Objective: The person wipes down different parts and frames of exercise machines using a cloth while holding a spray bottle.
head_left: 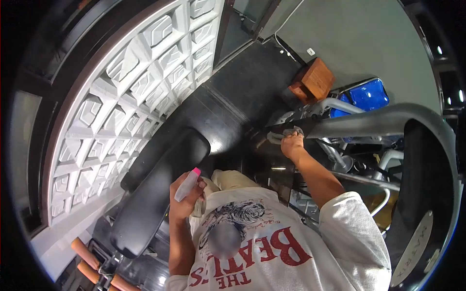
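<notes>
My left hand (pixel 182 198) is closed around a translucent spray bottle (pixel 186 186) with a pink top, held near my waist. Out to the right, my right hand (pixel 292 144) presses a grey cloth (pixel 277 137) against the end of a thick grey metal tube (pixel 359 125), part of a large machine. Its fingers are bent over the cloth. A long black padded bench (pixel 162 191) lies to the left of my left hand.
A white panel with raised geometric shapes (pixel 131 104) lines the left side. Beyond the tube are a wooden box (pixel 315 80) and a blue seat (pixel 368 94). Orange-brown rollers (pixel 87 253) sit at lower left. A plate reading MATRIX (pixel 412 250) is at lower right.
</notes>
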`<state>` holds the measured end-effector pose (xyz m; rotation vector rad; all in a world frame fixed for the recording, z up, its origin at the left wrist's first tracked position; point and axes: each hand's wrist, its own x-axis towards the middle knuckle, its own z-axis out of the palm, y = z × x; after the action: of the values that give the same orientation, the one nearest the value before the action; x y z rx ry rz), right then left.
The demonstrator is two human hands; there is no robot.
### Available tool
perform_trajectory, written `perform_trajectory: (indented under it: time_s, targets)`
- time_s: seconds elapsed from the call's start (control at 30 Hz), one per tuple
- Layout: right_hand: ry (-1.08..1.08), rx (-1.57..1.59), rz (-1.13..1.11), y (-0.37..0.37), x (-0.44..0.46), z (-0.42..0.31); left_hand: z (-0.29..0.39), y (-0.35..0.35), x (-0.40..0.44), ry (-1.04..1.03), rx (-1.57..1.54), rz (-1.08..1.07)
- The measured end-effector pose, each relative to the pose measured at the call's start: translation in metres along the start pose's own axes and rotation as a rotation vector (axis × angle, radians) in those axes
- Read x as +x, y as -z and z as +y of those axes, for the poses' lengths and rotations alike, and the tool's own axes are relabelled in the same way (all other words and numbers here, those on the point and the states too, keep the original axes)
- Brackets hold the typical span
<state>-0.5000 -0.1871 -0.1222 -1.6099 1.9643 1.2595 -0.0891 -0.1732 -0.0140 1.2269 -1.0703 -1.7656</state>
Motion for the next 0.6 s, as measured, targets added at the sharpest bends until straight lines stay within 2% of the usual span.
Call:
perform_trajectory:
  time_s: [0.13, 0.23, 0.37, 0.5, 0.6]
  targets:
    - [-0.039, 0.034, 0.265, -0.009, -0.037, -0.013, -0.002, 0.015, -0.015, -0.013, -0.024, -0.030]
    - [-0.010, 0.066, 0.371, -0.019, -0.069, -0.023, -0.001, 0.026, -0.026, -0.021, -0.026, -0.079]
    - [0.011, 0.425, 0.848, -0.051, -0.128, -0.048, 0.001, 0.044, -0.046, -0.029, -0.042, -0.176]
    - [-0.082, 0.677, 1.110, -0.079, -0.169, -0.077, 0.002, 0.064, -0.070, -0.048, -0.011, -0.259]
    - [-0.257, 0.947, 0.986, -0.099, -0.197, -0.096, 0.002, 0.077, -0.088, -0.032, 0.050, -0.276]
